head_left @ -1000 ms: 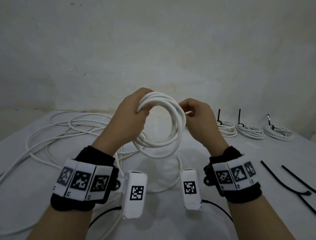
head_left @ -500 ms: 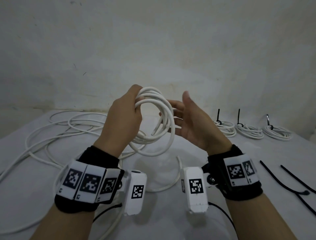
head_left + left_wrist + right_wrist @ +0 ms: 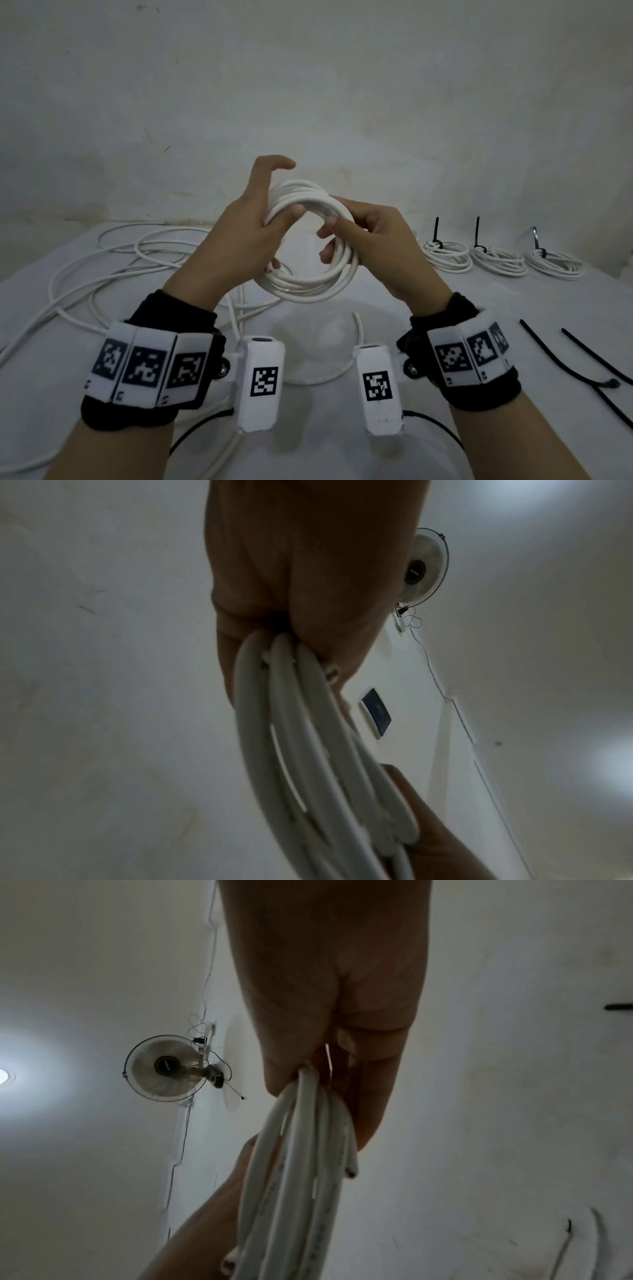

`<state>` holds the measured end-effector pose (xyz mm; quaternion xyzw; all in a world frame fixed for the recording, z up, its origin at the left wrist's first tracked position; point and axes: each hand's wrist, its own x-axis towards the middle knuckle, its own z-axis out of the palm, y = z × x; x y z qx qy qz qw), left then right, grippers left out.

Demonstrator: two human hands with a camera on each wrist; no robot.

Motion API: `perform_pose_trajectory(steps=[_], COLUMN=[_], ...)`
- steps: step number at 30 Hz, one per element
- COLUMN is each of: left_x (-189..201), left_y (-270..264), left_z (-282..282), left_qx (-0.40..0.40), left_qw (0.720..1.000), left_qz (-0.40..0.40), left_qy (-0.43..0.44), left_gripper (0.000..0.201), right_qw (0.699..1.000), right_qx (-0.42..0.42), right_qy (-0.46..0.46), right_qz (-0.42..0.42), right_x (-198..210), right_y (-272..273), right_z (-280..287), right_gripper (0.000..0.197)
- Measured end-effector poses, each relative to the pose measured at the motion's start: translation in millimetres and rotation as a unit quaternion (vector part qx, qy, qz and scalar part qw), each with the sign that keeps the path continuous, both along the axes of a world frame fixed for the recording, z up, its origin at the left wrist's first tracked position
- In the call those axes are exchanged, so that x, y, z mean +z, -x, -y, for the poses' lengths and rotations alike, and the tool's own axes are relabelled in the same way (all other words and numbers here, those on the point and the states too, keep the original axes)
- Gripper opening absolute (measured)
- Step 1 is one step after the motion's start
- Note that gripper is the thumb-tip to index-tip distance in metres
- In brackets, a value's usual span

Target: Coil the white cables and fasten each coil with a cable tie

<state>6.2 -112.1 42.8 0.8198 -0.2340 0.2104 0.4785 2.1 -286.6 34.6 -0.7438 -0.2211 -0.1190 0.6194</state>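
Both hands hold a coil of white cable (image 3: 308,287) above the table (image 3: 325,342). My left hand (image 3: 270,233) grips its left side, thumb pressed over the strands and index finger raised clear. My right hand (image 3: 346,233) pinches the right side, with its fingers curled through the ring. In the left wrist view the coil (image 3: 308,750) runs out of the left hand (image 3: 308,588) toward the right hand (image 3: 438,845). In the right wrist view a cut cable end (image 3: 351,1172) lies by the right hand's (image 3: 325,988) fingertips.
Loose white cables (image 3: 102,274) sprawl over the table's left half, and one cable end (image 3: 358,329) lies between my wrists. Three tied coils (image 3: 445,255) (image 3: 496,262) (image 3: 555,263) sit at the back right. Black cable ties (image 3: 565,359) lie at the right.
The right hand let go of the coil, opened, and has now closed on its right side again. The left index finger has lifted off, and the coil has tilted flatter.
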Motion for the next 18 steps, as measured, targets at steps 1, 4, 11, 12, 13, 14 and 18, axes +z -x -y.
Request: perform_pose_trajectory(steps=[1,4,11,12,13,14,18], left_x=[1,2,-5,-6,-7,-8,-7], left_y=[2,2,-5,-7,-7,-7,-5], left_z=[0,0,7,7,8,9,14], left_qx=[-0.006,0.003,0.046,0.050,0.053,0.055,0.052], left_qw=[1.000,0.999,0.988,0.987,0.987,0.986,0.982], left_qz=[0.011,0.052,0.145,0.143,0.143,0.145,0.158], left_qy=[-0.006,0.007,0.042,0.046,0.050,0.056,0.087], left_gripper=[0.031,0.019,0.016,0.016,0.016,0.016,0.017], right_qw=[1.000,1.000,0.999,0.998,0.998,0.998,1.000], right_qx=[-0.001,0.003,-0.009,-0.011,-0.013,-0.014,0.001], right_qy=[0.002,0.002,0.050,0.056,0.059,0.055,-0.006], right_qz=[0.010,0.011,-0.017,-0.013,-0.008,-0.002,0.010], right_x=[1,3,4,3,3,2,3], right_y=[1,3,2,1,1,1,3], right_z=[-1,-2,-1,-2,-2,-2,-1], right_gripper=[0.025,0.026,0.030,0.033,0.036,0.037,0.035])
